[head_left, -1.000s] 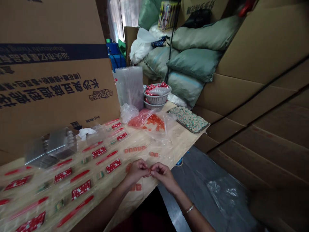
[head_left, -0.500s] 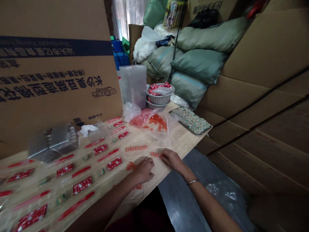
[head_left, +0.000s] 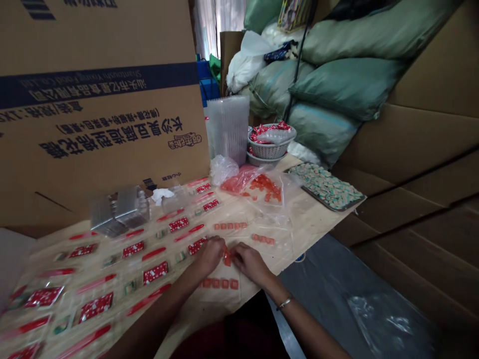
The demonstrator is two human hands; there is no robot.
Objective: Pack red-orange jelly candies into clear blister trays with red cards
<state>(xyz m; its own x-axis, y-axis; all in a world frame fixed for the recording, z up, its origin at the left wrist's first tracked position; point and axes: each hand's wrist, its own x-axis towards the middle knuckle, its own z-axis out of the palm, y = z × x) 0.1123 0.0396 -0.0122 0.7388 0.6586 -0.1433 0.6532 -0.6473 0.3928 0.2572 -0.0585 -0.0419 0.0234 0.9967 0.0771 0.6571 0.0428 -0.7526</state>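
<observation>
Head cam: on your worktop (head_left: 314,219), w/ a big printed carton (head_left: 123,119) at far L, there's a shallow tray (head_left: 313,196) of pale green-edged bits at far R & a clear bag (head_left: 239,180) of orange bits L of it. Nr the front edge your L hand (head_left: 210,257) pinches an orange piece (head_left: 227,258); your R hand's (head_left: 250,262) fingers are narrow against it, can't tell if gripping, w/ rows of orange squares (head_left: 230,226) beyond & closer in.
</observation>
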